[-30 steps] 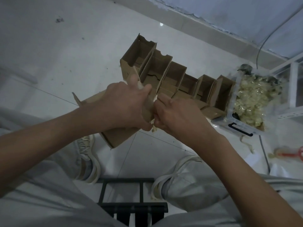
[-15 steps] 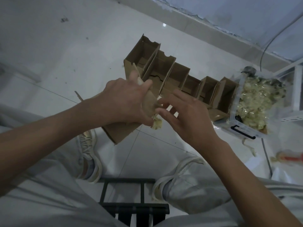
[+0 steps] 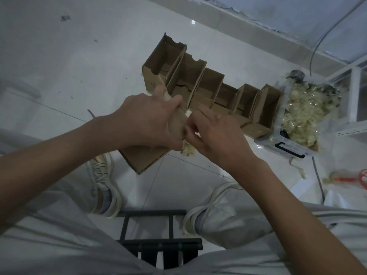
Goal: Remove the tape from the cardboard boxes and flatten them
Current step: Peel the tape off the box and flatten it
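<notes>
My left hand (image 3: 151, 122) grips a brown cardboard box (image 3: 143, 159) held above the floor, its lower corner showing below my wrist. My right hand (image 3: 212, 135) sits right beside it, fingers curled and pinching at the box's edge, where a crumpled wad of yellowish tape (image 3: 187, 151) hangs. The exact spot the fingertips pinch is hidden between the hands. Behind the hands, a row of several open cardboard boxes (image 3: 198, 80) stands on the white tiled floor.
A clear plastic bin (image 3: 286, 149) full of crumpled tape stands right of the box row. A red-handled tool (image 3: 345, 178) lies on the floor at the far right, near a cable. My shoes and a black stool frame (image 3: 158, 243) are below.
My right hand opened and drew slightly away half a second ago, then came back to the box edge with fingers curled. The held box stayed in my left hand.
</notes>
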`<state>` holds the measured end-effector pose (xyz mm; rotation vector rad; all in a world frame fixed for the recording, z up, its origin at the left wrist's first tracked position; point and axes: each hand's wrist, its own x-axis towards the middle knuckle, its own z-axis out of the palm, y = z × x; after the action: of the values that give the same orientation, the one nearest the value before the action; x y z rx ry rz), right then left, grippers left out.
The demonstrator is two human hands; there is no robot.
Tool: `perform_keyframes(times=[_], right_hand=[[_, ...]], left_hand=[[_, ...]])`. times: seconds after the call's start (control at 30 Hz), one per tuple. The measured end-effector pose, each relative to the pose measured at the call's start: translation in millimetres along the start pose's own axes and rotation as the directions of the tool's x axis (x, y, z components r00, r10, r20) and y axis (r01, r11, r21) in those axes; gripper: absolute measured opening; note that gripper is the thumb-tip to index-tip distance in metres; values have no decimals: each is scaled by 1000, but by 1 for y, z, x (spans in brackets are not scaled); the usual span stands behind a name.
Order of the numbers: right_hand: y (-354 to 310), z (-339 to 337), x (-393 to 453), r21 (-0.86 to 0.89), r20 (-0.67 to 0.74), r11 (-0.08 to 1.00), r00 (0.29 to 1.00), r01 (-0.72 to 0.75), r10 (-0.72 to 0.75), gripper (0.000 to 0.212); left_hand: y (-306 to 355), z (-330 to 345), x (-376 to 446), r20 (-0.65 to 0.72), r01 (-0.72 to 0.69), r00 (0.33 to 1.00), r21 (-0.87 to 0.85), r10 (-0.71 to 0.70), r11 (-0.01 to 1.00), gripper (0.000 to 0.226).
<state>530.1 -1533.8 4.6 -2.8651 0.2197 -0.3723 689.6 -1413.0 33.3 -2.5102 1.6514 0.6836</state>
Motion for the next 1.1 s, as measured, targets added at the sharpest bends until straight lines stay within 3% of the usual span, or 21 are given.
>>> perform_keyframes(times=[0.1,0.23,0.33,0.43,0.53,0.67,0.73,0.8,0.87,0.93,1.0,1.1], right_hand=[[-5,-3,1,90,-47,977,979,-195,200,18],[-14,-7,1,347,22,828,887,-440,462,17],[-13,-11,2,543,91,682,841,-490,533,14],[-4,-19,3,705,211,522,845,-480,491,14],[1,-22,6,628,195,635,881,-451,432,20],[-2,-22,8,177,163,918,930,-356,329,22],[-5,-22,9,63,210,952,936,-300,281,21],[-6,-18,8,101,226,943,930,-317,288,20],[-5,-15,6,392,258,798,887,-457,382,21],[-3,-17,2,679,365,465,811,-568,457,22],[1,-19,-1,777,486,160,742,-608,461,28],[3,-18,-3,772,628,-183,687,-608,365,26]], left_hand=[[-1,-4,1,-8,5,1000,-37,-5,999,89],[-3,-8,3,20,4,1000,-65,-3,998,86],[-5,-8,4,24,7,1000,-106,-4,994,83],[-10,-6,3,-19,15,1000,-150,-18,989,86],[-9,-6,3,-40,11,999,-137,-17,990,85],[-3,-4,1,-63,-1,998,-78,-4,997,86],[-3,-1,0,-75,-6,997,-54,2,999,88],[-3,1,0,-74,-11,997,-52,7,999,88],[-4,0,0,-72,-16,997,-68,11,998,87],[-6,-1,0,-76,-32,997,-91,25,995,87],[-7,-1,0,-87,-47,996,-139,35,989,87],[-8,-3,-1,-126,-77,990,-139,59,987,87]])
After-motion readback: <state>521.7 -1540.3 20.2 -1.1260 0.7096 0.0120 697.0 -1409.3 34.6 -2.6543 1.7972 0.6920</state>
